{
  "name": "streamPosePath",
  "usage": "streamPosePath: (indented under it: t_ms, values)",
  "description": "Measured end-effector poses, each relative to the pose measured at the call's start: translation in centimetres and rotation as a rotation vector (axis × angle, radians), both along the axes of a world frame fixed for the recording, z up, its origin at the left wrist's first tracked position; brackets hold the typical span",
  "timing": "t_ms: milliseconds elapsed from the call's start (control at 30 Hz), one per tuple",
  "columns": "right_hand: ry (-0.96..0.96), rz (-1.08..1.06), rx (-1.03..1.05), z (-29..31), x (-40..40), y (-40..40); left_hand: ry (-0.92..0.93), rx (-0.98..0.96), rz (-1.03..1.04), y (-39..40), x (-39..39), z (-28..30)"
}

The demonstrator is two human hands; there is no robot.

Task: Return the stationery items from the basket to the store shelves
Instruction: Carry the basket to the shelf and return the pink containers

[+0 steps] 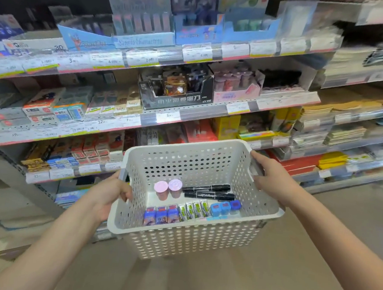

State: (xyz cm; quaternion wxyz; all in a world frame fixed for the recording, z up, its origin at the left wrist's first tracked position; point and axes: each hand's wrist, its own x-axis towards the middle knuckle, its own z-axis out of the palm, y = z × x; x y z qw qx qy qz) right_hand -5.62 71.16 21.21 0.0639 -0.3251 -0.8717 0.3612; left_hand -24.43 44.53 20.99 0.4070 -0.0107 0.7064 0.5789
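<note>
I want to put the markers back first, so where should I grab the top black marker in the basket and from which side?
Take the upper black marker across the middle of its barrel, coming straight down from above. It lies flat on the floor of the white basket, beside the second marker, and the tall walls block any sideways approach.

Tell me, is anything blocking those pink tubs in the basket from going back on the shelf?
Nothing visible blocks them. The pink tubs lie uncovered in the open white basket, and the pink display box of similar tubs sits open-topped at the shelf's front edge. But the left hand and right hand both grip the basket.
</note>
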Motion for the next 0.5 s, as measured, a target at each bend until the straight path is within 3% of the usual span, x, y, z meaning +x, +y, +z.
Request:
streamPosePath:
  t_ms: [500]
  values:
    - [-0.002, -0.044, -0.044, -0.1, 1.8, 12.6, -0.025, 0.061, -0.033, 12.1, 2.3, 0.1]
